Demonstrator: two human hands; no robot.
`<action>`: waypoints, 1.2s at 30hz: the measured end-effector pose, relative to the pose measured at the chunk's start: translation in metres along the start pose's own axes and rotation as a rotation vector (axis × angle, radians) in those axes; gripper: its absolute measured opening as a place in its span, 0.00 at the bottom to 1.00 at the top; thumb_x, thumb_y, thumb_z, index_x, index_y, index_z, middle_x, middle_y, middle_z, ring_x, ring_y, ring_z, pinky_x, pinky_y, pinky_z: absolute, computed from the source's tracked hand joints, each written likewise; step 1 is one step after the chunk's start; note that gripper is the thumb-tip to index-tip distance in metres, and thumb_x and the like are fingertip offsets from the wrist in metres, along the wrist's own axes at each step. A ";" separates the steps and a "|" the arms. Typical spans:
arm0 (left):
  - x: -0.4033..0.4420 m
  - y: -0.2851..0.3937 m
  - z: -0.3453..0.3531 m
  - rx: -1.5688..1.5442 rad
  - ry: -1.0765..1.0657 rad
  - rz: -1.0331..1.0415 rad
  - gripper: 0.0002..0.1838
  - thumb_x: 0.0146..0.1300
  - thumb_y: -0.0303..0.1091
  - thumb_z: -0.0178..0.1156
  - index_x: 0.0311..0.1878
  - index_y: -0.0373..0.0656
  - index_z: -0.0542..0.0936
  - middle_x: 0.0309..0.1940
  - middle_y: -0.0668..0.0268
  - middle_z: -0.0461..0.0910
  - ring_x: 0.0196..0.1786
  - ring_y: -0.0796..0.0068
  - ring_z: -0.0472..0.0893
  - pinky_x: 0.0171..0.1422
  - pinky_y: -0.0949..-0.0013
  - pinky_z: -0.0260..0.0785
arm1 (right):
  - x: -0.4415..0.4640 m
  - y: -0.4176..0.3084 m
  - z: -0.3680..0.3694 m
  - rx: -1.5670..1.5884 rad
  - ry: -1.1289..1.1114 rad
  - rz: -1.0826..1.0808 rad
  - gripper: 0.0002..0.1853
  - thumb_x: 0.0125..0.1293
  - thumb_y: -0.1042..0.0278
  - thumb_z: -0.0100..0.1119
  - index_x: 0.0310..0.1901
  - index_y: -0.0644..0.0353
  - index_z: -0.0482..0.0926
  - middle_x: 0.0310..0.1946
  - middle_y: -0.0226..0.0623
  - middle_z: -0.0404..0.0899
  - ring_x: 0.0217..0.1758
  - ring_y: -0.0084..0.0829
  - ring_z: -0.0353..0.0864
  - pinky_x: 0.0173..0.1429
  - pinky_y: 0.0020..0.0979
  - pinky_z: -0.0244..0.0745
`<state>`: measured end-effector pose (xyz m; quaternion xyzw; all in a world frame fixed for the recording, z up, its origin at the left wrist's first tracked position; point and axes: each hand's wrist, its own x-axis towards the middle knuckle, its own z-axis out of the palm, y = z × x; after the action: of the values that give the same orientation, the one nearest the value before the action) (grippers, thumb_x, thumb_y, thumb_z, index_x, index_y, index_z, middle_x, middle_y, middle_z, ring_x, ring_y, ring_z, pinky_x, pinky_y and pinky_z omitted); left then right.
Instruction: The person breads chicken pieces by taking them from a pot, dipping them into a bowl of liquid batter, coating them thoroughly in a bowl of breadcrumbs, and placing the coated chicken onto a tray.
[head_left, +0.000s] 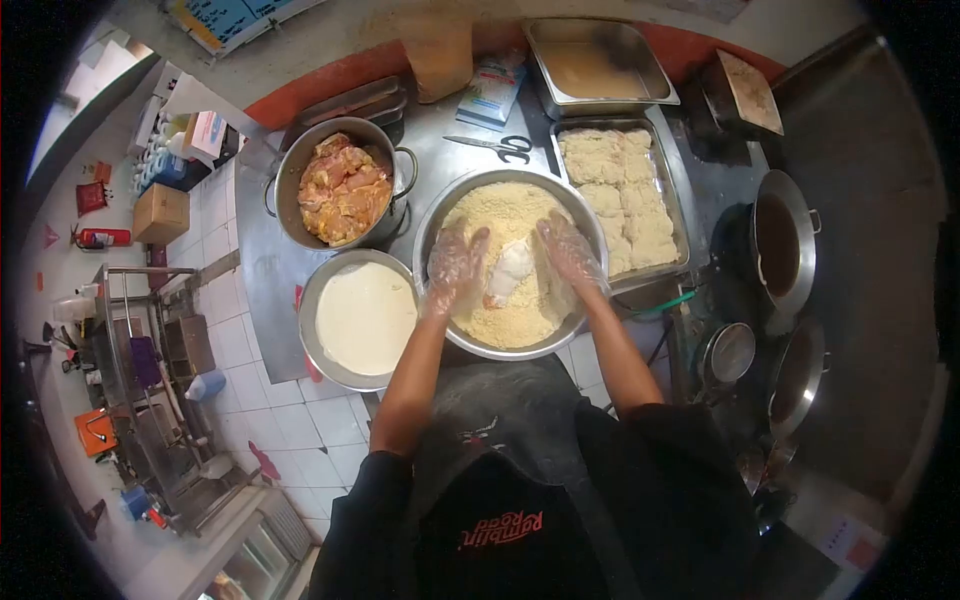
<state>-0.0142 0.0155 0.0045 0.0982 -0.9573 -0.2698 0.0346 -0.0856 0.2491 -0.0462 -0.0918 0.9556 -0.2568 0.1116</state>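
Note:
A wide metal bowl [428,215] holds pale yellow crumbs [510,203]. On the crumbs lies a white-coated piece of meat [512,268], with a bit of orange-pink showing at its lower end. My left hand [456,262], in a clear plastic glove, rests in the crumbs left of the piece, fingers spread. Gloved in the same way, my right hand [566,252] is on the right side with its fingers apart. Neither hand grips the piece. Left of the bowl stands a bowl of creamy white batter [366,318]; behind it is a pot of raw marinated meat [345,190].
A tray of breaded pieces [620,200] is right of the crumb bowl, with a deep metal pan [600,75] behind it. Scissors [490,146] and a blue-white packet [491,94] lie at the back. Woks of dark liquid [778,245] stand at the far right.

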 end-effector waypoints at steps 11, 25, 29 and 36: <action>-0.010 -0.011 -0.021 0.259 -0.535 0.198 0.35 0.72 0.40 0.48 0.80 0.39 0.58 0.80 0.54 0.59 0.78 0.53 0.65 0.76 0.55 0.66 | -0.023 -0.049 -0.079 -0.280 -0.389 -0.145 0.23 0.83 0.56 0.36 0.65 0.58 0.77 0.67 0.46 0.75 0.67 0.51 0.76 0.73 0.44 0.68; -0.073 -0.056 -0.010 0.801 -0.092 0.605 0.30 0.75 0.33 0.47 0.78 0.41 0.63 0.80 0.60 0.60 0.79 0.59 0.63 0.83 0.53 0.55 | -0.035 -0.085 -0.081 0.117 -0.104 0.085 0.31 0.81 0.45 0.41 0.74 0.60 0.68 0.74 0.44 0.69 0.79 0.42 0.64 0.81 0.41 0.57; -0.069 -0.057 -0.016 0.149 -0.049 0.400 0.29 0.74 0.32 0.52 0.77 0.37 0.64 0.75 0.58 0.68 0.75 0.65 0.69 0.77 0.59 0.62 | -0.015 -0.140 -0.043 1.237 -0.287 0.012 0.21 0.81 0.49 0.47 0.59 0.56 0.79 0.46 0.33 0.80 0.45 0.26 0.81 0.53 0.29 0.78; -0.081 -0.027 -0.058 -0.967 0.142 -0.329 0.28 0.78 0.52 0.52 0.68 0.38 0.73 0.59 0.60 0.80 0.52 0.72 0.84 0.46 0.69 0.82 | 0.009 -0.102 0.042 0.816 -0.181 -0.255 0.20 0.76 0.63 0.54 0.66 0.58 0.71 0.55 0.38 0.79 0.55 0.30 0.79 0.56 0.34 0.79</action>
<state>0.0769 -0.0199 0.0390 0.2382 -0.6903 -0.6761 0.0981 -0.0713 0.1410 -0.0308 -0.1798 0.7433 -0.6159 0.1894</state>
